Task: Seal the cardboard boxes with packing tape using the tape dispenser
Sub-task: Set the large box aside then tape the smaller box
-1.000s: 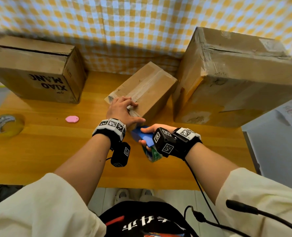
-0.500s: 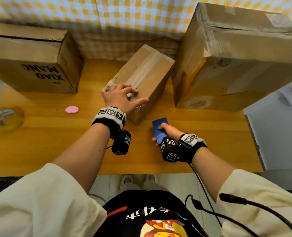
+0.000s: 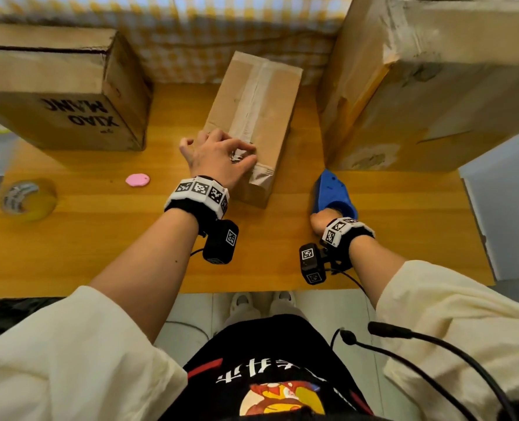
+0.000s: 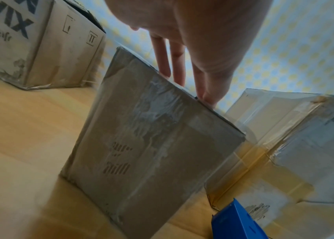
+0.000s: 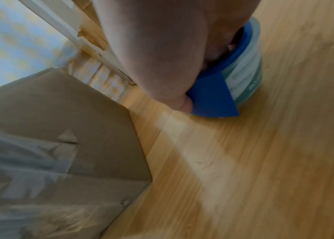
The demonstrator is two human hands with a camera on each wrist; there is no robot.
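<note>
Small box (image 3: 253, 117) lay mid-table, long axis and taped seam running away from the person; left hand (image 3: 218, 158) rested on its near end, fingers bent but gripping nothing; right hand (image 3: 323, 218), well right, gripped the blue tape dispenser (image 3: 332, 192) on the table (image 3: 100, 238).

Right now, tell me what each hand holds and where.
The right hand grips the blue tape dispenser at its near end, set on the table. The left hand holds nothing; its fingers rest on the small box.
</note>
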